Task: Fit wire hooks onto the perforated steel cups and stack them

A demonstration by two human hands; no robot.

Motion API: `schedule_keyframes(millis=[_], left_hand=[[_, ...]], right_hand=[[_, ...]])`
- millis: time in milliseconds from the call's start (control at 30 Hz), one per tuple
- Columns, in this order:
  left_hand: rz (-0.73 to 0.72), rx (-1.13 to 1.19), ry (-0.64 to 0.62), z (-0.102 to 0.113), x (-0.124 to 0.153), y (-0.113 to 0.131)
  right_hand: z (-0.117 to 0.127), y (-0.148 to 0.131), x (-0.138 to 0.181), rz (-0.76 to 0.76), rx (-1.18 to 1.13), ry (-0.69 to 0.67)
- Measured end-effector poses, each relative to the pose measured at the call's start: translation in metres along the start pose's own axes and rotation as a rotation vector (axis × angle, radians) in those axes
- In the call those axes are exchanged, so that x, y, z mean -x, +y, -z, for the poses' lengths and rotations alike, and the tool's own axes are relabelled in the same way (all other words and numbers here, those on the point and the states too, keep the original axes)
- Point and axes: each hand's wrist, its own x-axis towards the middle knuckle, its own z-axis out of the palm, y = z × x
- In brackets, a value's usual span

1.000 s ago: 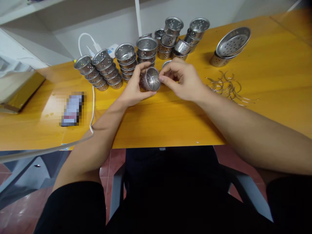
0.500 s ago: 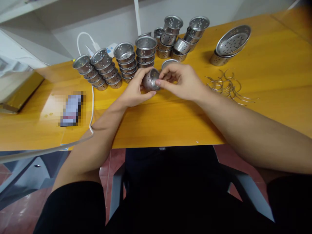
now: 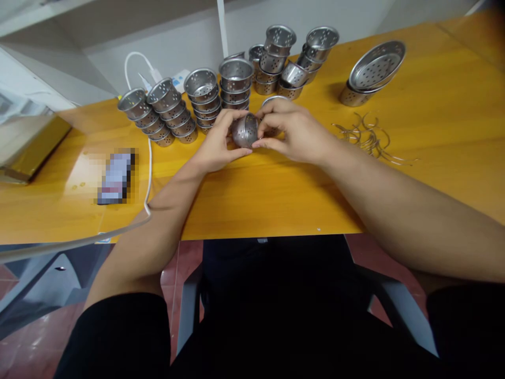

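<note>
My left hand [image 3: 221, 138] grips a small perforated metal strainer basket [image 3: 239, 132] from the left, fingers over the top and thumb beneath. The basket is tilted with its mouth toward my right hand [image 3: 290, 129], and a thin curved line runs across it. At the rim my right thumb and fingers are pinched together, seemingly on a thin curved wire that is mostly hidden. Behind my right hand another basket [image 3: 275, 99] stands on the table. To the right lies a pile of loose curved wires [image 3: 366, 138].
Stacks of perforated baskets [image 3: 202, 87] line the table's back, with more stacks [image 3: 281, 38] further right. A wider oval strainer [image 3: 376, 66] leans on a small basket. A phone [image 3: 116, 176], a white cable [image 3: 150, 173] and a box [image 3: 35, 139] are at left.
The basket has turned slightly in my left hand, so more of its holed inside shows. My right fingers have shifted a little right, at the rim. The stacks have not moved.
</note>
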Motion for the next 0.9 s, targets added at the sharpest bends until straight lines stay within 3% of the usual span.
schedule_keyframes(millis=[200, 300, 433, 533, 600, 667, 767, 833, 900], left_hand=[[0.005, 0.023, 0.007, -0.001, 0.001, -0.004], [0.06, 0.043, 0.039, -0.002, 0.003, -0.004], [0.138, 0.043, 0.047, 0.0, 0.004, 0.0], [0.182, 0.07, 0.026, 0.002, 0.002, 0.004], [0.179, 0.068, 0.03, 0.002, 0.002, 0.004], [0.16, 0.059, 0.029, 0.001, 0.002, 0.002], [0.112, 0.075, 0.011, -0.001, 0.004, -0.003], [0.096, 0.076, 0.009, -0.002, 0.005, -0.004], [0.108, 0.057, 0.018, 0.0, 0.005, -0.002]], right_hand=[[-0.003, 0.007, -0.001, 0.046, -0.01, 0.024], [0.003, -0.001, -0.002, 0.06, -0.017, 0.108], [0.028, -0.006, -0.001, 0.035, 0.105, 0.333], [0.056, 0.023, 0.006, -0.036, 0.216, 0.365], [0.076, 0.06, 0.012, -0.079, 0.299, 0.258], [0.095, 0.104, 0.019, -0.056, 0.334, 0.074], [0.115, 0.16, 0.027, -0.009, 0.314, -0.084], [0.119, 0.178, 0.03, -0.104, 0.353, -0.18], [0.116, 0.175, 0.03, -0.179, 0.395, -0.214]])
